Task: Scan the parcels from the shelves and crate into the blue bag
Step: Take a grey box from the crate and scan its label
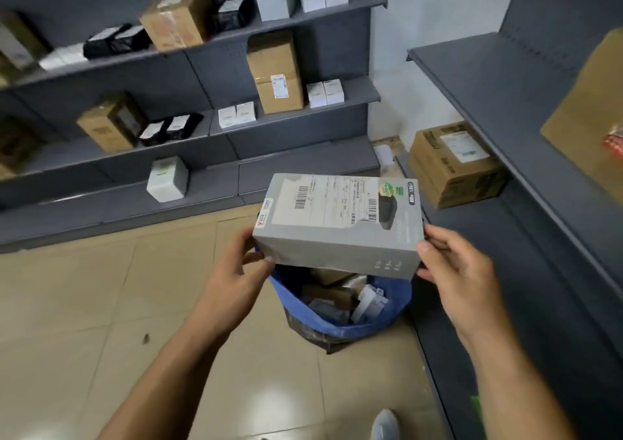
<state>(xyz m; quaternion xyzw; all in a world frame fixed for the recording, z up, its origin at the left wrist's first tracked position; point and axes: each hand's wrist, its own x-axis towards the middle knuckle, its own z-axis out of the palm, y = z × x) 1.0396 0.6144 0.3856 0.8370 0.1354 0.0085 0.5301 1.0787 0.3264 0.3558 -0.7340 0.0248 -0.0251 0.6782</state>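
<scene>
I hold a grey box parcel (340,224) with a white barcode label on top, level above the blue bag (394,315). My left hand (232,271) grips its left end, my right hand (455,271) its right end. The blue bag stands open on the tiled floor directly below the box and holds several parcels. No scanner is visible in the head view.
Grey shelves (293,116) on the far wall carry cardboard boxes (274,72), small white boxes (325,93) and black pouches (172,129). A second shelf unit (505,129) runs along the right with a brown carton (455,163) low down. My shoe (384,426) is near the bottom edge.
</scene>
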